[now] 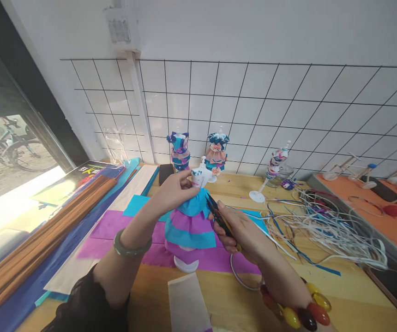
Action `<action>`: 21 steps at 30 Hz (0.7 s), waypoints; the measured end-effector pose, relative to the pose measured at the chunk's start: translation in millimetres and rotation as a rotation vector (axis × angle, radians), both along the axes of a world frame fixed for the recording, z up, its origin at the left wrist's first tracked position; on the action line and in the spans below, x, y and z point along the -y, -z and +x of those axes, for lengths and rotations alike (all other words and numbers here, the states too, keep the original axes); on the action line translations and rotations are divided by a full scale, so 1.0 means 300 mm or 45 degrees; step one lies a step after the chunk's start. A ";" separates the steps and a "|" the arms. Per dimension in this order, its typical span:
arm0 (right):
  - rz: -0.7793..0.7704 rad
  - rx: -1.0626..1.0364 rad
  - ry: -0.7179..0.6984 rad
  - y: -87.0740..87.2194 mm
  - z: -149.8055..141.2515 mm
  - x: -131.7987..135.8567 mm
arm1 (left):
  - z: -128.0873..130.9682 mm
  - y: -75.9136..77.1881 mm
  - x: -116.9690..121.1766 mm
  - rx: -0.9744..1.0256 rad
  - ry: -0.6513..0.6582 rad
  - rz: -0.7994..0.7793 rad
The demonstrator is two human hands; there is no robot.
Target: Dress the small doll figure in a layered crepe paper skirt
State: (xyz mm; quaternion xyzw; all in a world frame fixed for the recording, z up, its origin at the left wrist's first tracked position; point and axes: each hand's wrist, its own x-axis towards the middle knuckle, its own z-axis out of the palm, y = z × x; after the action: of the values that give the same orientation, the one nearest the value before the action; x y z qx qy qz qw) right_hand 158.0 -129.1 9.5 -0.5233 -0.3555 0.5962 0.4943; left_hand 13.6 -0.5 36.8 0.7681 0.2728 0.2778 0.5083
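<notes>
A small white dress form [201,176] stands upright on a round white base, wearing a tiered skirt [188,233] of turquoise and purple fabric. My left hand [177,190] is closed about its bodice from the left, thumb on the front at the waist; some fingers are hidden behind it. My right hand [235,230] grips a slim black hand tool [218,216] with a pointed tip and a bit of yellow at its lower end; its exact kind is unclear. The tip meets the turquoise cloth at the right side of the waist.
Behind stand three other decorated dress forms [254,196] by a wire grid. Tangled cords [330,235] spread at the right, beside an orange board [388,207]. Folded cloth and brown material [60,235] lie left, with a dark phone-like object [165,174] nearby. A beige strip [188,304] lies in front.
</notes>
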 end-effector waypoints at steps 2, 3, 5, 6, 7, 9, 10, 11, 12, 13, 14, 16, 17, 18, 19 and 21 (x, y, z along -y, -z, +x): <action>0.016 -0.004 0.009 0.000 -0.002 0.001 | 0.001 0.000 0.001 0.004 0.003 -0.005; 0.022 -0.004 0.016 -0.001 -0.003 0.002 | 0.002 -0.001 0.003 0.004 0.001 -0.007; 0.028 -0.007 0.033 -0.001 -0.004 0.001 | 0.006 -0.003 0.008 -0.004 -0.007 -0.011; 0.025 -0.008 0.038 -0.002 -0.004 0.001 | 0.007 -0.004 0.010 -0.008 -0.013 -0.011; 0.025 -0.010 0.041 -0.003 -0.005 0.000 | 0.008 -0.006 0.013 -0.009 -0.019 -0.008; 0.025 -0.014 0.042 -0.004 -0.005 -0.004 | 0.010 -0.010 0.019 -0.001 -0.022 0.009; 0.025 -0.014 0.042 -0.004 -0.005 -0.006 | 0.011 -0.012 0.022 0.004 -0.024 0.023; 0.026 -0.012 0.045 -0.004 -0.005 -0.007 | 0.011 -0.013 0.024 0.009 -0.028 0.039; 0.031 -0.006 0.048 -0.004 -0.006 -0.009 | 0.011 -0.014 0.026 0.012 -0.036 0.059; 0.043 0.003 0.052 -0.004 -0.007 -0.010 | 0.012 -0.014 0.028 0.012 -0.048 0.081; 0.058 0.014 0.055 -0.004 -0.008 -0.011 | 0.012 -0.013 0.029 0.008 -0.063 0.104; 0.095 0.038 0.063 -0.003 -0.010 -0.011 | 0.013 -0.009 0.031 -0.005 -0.093 0.150; 0.109 0.051 0.067 -0.002 -0.012 -0.011 | 0.013 -0.008 0.031 -0.011 -0.106 0.168; 0.119 0.061 0.071 -0.002 -0.013 -0.011 | 0.014 -0.006 0.032 -0.017 -0.119 0.183; 0.122 0.069 0.072 -0.001 -0.014 -0.010 | 0.014 -0.005 0.034 -0.024 -0.130 0.197; 0.122 0.072 0.073 -0.001 -0.017 -0.011 | 0.015 -0.004 0.038 -0.035 -0.154 0.221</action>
State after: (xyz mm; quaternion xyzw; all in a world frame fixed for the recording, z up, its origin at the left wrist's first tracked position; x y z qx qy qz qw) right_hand 152.9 -125.9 9.9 -0.5258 -0.3823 0.5491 0.5253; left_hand 18.1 -12.1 38.0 0.7951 0.3007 0.3201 0.4183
